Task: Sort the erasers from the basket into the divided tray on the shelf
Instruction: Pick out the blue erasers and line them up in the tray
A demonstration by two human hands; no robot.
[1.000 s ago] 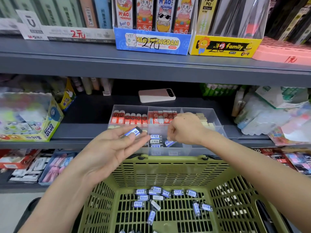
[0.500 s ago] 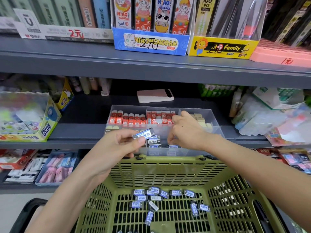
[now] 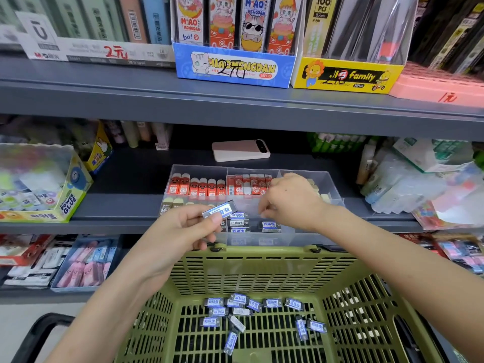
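Observation:
A clear divided tray (image 3: pixel 331 188) stands on the middle shelf, with red erasers in its back compartments and blue-and-black erasers (image 3: pixel 238 222) stacked in a front one. My left hand (image 3: pixel 183 231) pinches one blue-and-black eraser (image 3: pixel 220 209) just above the tray's front left. My right hand (image 3: pixel 290 200) hovers over the front middle compartment with fingers curled downward, above a lone eraser (image 3: pixel 269 226) lying there; nothing shows in its grip. The green basket (image 3: pixel 262 268) below holds several more blue-and-black erasers (image 3: pixel 251 305).
A pink and white phone-like case (image 3: pixel 240 150) lies behind the tray. A glue box (image 3: pixel 44 184) sits at the left, plastic packs (image 3: pixel 419 184) at the right. The upper shelf (image 3: pixel 235 106) overhangs. A lower shelf holds pink erasers (image 3: pixel 83 265).
My right hand has let an eraser down into the front middle compartment and lifted slightly. My left hand has carried its eraser a little right, toward the tray.

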